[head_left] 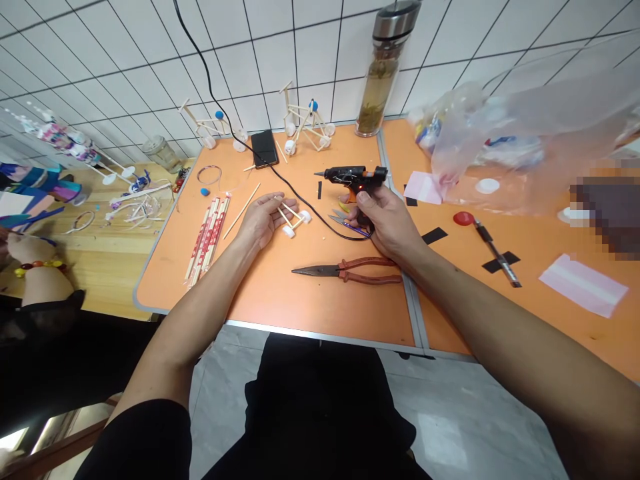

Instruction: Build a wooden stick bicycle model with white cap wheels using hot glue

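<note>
My right hand is closed round the handle of a black and orange glue gun, whose nozzle points left above the orange table. My left hand rests on the table with its fingers curled on a small frame of wooden sticks with white caps. A black cord runs from the gun between the two hands. Small scissors lie just left of my right hand.
Red-handled long-nose pliers lie near the front edge. Wrapped chopsticks lie left. Stick models, a phone, a bottle stand at the back. Plastic bags, a pen, black tape pieces, pink paper lie right. Another person's hand is far left.
</note>
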Demonstrator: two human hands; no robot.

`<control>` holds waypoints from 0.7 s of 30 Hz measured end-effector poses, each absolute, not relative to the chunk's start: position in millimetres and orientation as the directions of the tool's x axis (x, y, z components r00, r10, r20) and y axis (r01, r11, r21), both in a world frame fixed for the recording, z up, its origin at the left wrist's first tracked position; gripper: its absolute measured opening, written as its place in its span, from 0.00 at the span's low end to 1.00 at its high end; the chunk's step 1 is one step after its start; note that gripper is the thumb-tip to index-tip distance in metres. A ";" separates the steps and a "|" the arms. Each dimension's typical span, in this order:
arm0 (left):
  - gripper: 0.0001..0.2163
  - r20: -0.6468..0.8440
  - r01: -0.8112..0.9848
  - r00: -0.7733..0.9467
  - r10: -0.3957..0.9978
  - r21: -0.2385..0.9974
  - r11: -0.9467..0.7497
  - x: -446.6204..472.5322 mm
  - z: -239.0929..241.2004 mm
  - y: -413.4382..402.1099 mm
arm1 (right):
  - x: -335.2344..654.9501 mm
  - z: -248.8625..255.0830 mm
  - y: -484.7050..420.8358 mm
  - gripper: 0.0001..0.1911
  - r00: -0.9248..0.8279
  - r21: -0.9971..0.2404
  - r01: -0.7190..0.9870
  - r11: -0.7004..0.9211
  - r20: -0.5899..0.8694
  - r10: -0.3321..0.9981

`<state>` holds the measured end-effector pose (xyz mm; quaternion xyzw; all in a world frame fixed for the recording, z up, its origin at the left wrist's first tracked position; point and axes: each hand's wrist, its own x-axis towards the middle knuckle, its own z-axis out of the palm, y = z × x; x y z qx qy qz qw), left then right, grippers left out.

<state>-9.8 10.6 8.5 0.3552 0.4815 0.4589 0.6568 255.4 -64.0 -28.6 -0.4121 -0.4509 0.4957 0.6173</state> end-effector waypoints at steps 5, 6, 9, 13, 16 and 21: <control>0.03 -0.297 -0.244 0.114 0.948 0.917 0.317 -9.9 8.5 9.7 | 254.9 -29.3 -65.5 0.31 0.109 -0.953 -0.243 0.179 0.157 0.982; 0.03 -0.301 -0.242 0.113 0.947 0.916 0.320 -9.8 8.9 9.5 | 254.7 -29.4 -65.5 0.31 0.108 -0.955 -0.237 0.176 0.155 0.982; 0.03 -0.302 -0.245 0.106 0.947 0.916 0.319 -9.5 10.0 9.2 | 254.4 -29.1 -65.1 0.32 0.107 -0.957 -0.220 0.190 0.170 0.980; 0.03 -0.307 -0.253 0.086 0.948 0.914 0.319 -8.9 9.4 10.1 | 253.7 -28.2 -64.4 0.33 0.113 -0.954 -0.228 0.193 0.171 0.979; 0.03 -0.310 -0.252 0.068 0.948 0.914 0.317 -8.6 8.0 11.0 | 253.3 -27.8 -64.4 0.33 0.116 -0.955 -0.234 0.184 0.160 0.980; 0.03 -0.319 -0.245 0.045 0.947 0.915 0.320 -7.2 7.8 10.0 | 252.1 -27.8 -64.6 0.34 0.118 -0.952 -0.241 0.188 0.164 0.979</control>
